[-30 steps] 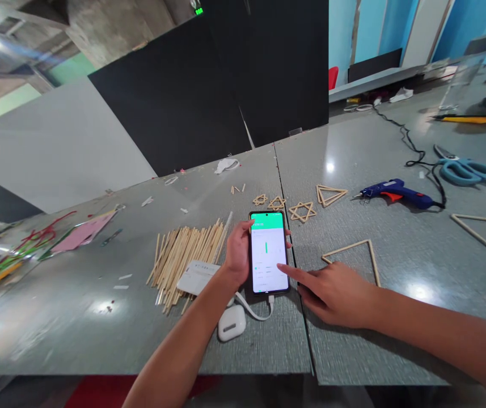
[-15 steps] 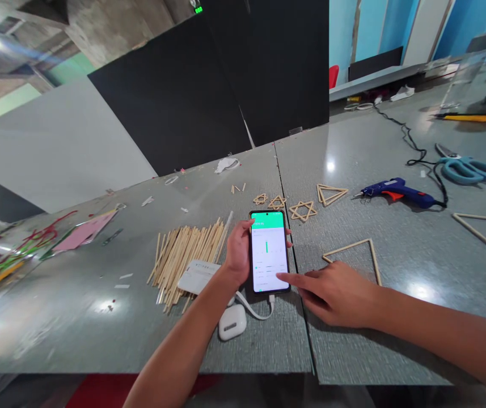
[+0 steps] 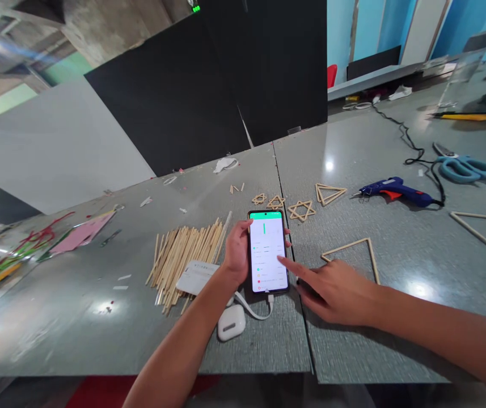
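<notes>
My left hand [image 3: 237, 252] is wrapped around a smartphone [image 3: 267, 266], fingertips showing at its right edge. The phone's lit screen carries a green bar and a list, and a white cable [image 3: 256, 313] is plugged into its lower end. My right hand [image 3: 338, 292] holds nothing; its index finger is stretched out to the screen, while the other fingers are partly bent. Beneath that hand lies an angled frame of thin wooden sticks [image 3: 347, 247], partly hidden. A white power bank [image 3: 194, 276] rests on a bundle of sticks [image 3: 191, 241], left of my left hand. Near my wrist sits a white earbud case [image 3: 231, 323].
Beyond the phone lie small stick stars [image 3: 301, 211] and a stick triangle [image 3: 330, 194]. To the right are a blue glue gun [image 3: 397, 191], scissors [image 3: 466, 168], a yellow cutter [image 3: 466, 117] and another stick frame [image 3: 478, 237]. Pink paper [image 3: 83, 232] lies left, on the grey table [image 3: 132, 340].
The screen content has scrolled upward, bringing more list rows into view. My right index finger has moved up the screen. My left hand keeps its hold on the smartphone.
</notes>
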A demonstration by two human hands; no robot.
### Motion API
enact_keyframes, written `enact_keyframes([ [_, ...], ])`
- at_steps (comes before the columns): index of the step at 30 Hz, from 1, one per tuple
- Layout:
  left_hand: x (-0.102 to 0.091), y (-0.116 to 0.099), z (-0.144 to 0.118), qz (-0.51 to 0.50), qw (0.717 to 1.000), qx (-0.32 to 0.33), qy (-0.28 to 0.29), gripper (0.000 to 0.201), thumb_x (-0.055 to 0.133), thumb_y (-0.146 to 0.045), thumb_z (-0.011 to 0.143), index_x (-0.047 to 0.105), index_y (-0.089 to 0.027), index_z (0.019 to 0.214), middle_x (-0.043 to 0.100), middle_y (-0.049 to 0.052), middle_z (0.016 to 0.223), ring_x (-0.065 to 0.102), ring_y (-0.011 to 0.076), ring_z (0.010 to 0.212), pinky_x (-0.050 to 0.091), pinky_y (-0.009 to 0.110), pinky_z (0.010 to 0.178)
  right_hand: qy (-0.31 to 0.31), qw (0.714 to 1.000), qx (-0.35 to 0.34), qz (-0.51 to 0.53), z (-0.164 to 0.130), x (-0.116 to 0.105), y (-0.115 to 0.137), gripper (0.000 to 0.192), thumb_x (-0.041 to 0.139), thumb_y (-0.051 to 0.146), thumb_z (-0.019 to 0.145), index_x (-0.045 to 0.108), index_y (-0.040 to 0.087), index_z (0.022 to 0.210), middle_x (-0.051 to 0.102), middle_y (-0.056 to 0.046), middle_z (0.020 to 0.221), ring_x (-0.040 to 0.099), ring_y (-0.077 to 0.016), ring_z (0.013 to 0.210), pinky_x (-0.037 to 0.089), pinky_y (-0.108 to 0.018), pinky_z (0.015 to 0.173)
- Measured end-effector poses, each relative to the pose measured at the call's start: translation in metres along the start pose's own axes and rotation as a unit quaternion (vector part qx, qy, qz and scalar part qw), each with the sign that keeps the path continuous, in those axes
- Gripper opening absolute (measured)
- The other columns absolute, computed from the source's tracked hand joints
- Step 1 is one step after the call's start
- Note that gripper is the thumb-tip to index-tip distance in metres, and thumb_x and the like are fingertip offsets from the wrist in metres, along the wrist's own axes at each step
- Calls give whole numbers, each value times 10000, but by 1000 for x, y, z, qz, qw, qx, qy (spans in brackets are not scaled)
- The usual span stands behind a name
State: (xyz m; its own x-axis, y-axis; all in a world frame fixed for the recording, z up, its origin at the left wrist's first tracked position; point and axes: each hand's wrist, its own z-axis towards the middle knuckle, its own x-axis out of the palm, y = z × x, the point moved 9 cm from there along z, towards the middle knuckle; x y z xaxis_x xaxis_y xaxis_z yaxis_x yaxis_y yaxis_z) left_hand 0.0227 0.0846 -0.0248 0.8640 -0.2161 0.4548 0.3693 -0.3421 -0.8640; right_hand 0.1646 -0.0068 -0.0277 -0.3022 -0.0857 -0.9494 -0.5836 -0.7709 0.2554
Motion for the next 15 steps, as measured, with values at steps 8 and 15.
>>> enact_keyframes([
  [8, -5, 0, 1, 3, 1000, -3, -10, 566, 642, -530, 900, 813, -95, 1219, 871, 208, 1083, 847, 377, 885, 650, 448, 787, -2, 998, -62, 25, -2, 0, 8, 583, 622, 210, 1058, 592, 230, 1640, 872, -14, 967, 673, -132, 611, 189, -379, 597],
  [15, -1, -2, 0, 17, 1000, 4, -3, 609, 637, -545, 871, 816, -79, 1220, 865, 232, 1105, 842, 428, 977, 656, 500, 841, -10, 1000, -7, -29, -1, 3, 1, 739, 599, 239, 1066, 388, 97, 1760, 825, -27, 777, 614, -167, 534, 133, -400, 601],
])
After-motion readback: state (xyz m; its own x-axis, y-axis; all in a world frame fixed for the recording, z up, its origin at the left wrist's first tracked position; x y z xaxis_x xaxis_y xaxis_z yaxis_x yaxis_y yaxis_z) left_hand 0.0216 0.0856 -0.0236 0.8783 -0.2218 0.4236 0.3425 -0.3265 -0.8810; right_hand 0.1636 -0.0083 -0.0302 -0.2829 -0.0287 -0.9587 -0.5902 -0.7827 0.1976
